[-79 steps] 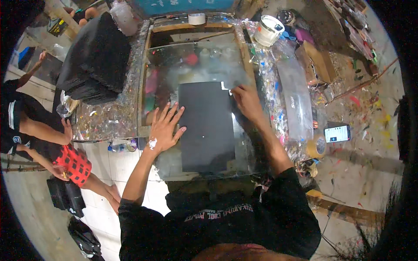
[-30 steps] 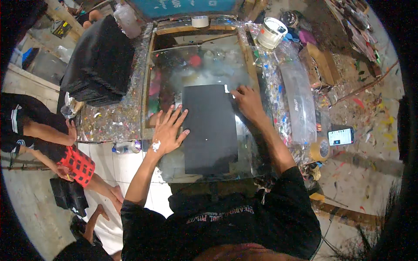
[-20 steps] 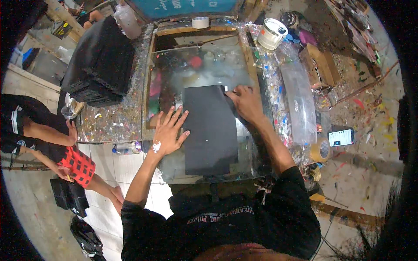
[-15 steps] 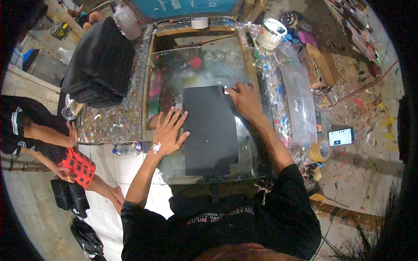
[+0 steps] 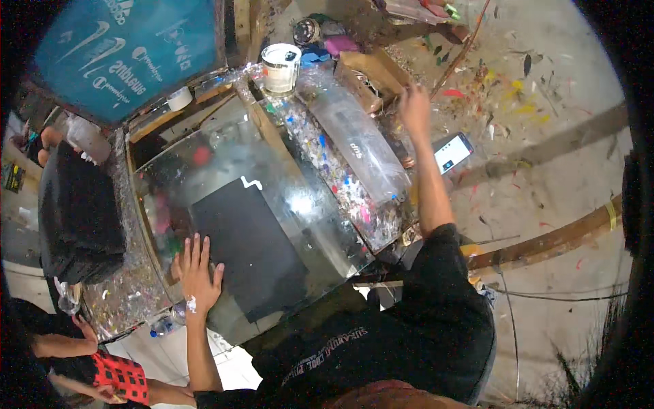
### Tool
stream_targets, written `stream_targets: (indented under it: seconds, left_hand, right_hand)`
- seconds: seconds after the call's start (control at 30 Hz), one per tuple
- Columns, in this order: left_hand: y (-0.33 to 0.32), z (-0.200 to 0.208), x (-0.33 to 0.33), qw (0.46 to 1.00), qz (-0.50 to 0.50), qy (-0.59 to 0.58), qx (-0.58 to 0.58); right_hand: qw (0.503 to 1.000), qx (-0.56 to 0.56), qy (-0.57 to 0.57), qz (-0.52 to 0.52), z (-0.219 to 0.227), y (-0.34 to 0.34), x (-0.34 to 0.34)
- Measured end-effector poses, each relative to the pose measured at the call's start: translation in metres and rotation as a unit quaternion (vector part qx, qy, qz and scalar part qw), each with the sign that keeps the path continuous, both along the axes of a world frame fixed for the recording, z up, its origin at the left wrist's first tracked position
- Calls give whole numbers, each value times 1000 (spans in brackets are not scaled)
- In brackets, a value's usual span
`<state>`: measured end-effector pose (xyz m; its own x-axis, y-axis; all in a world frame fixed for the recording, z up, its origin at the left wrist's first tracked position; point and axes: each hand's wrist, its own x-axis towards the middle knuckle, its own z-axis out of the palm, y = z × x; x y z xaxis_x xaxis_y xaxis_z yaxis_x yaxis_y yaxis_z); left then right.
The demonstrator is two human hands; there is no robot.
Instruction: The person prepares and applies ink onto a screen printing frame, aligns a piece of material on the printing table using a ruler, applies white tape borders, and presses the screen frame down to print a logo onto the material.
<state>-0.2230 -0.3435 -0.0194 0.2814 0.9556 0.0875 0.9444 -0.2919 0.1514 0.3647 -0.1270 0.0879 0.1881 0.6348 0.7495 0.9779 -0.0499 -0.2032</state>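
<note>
Head view: flat black sheet (image 5: 248, 245) on glass, left hand (image 5: 197, 276) touching.

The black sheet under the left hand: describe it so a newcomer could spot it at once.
Find the big glass-topped table in the middle of the head view. On it lies the black sheet, a flat dark rectangle, with the left hand at its near-left edge. It is the only plain matte black patch on the shiny glass.
</note>
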Motion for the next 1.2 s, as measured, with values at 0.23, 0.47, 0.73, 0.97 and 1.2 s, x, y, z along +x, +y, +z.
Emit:
stream_targets:
  seconds: [0.23, 0.47, 0.73, 0.97, 1.2]
  left_hand:
    - [2, 5, 3, 1000, 1, -5, -7]
    - [-1, 9, 2, 1000, 11, 1, -10]
    - [0, 0, -3, 1000, 8, -7, -3]
    - [-3, -3, -7, 1000, 9, 8, -2]
    - [2, -1, -1, 1000, 3, -2, 9]
  right_hand:
    - [973, -192, -31, -127, -27, 25, 98]
    - [955, -249, -89, -138, -48, 43, 120]
    - [956, -171, -163, -173, -37, 34, 109]
    - [944, -89, 229, 221, 10, -63, -79]
    - [835, -351, 217, 365, -90, -170, -239]
